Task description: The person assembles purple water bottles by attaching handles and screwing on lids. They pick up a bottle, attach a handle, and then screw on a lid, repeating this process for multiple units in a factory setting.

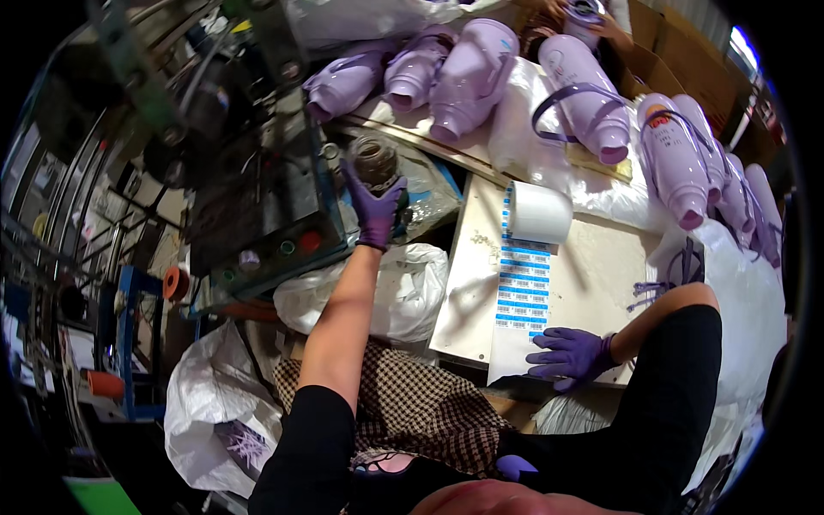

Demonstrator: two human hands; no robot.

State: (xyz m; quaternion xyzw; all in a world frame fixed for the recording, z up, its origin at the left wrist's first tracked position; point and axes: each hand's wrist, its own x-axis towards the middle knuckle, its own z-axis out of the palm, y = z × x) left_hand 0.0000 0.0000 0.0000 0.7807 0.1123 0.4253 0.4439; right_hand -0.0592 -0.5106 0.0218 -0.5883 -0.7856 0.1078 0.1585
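Note:
In a purple glove, my left hand reaches forward and is closed around the near side of a round glass jar, its thumb on the left and fingers on the right. The jar looks brownish; its contents are hard to make out. My right hand, also gloved in purple, lies with fingers spread at the lower end of a strip of blue-and-white labels. The strip runs from a white label roll on the pale board. No object shows in the right hand.
Several lilac flask bodies lie along the far side and right. Purple straps rest at the board's right. A dark machine with buttons stands left. White plastic sacks are near me. Another person's hands hold a flask at the back.

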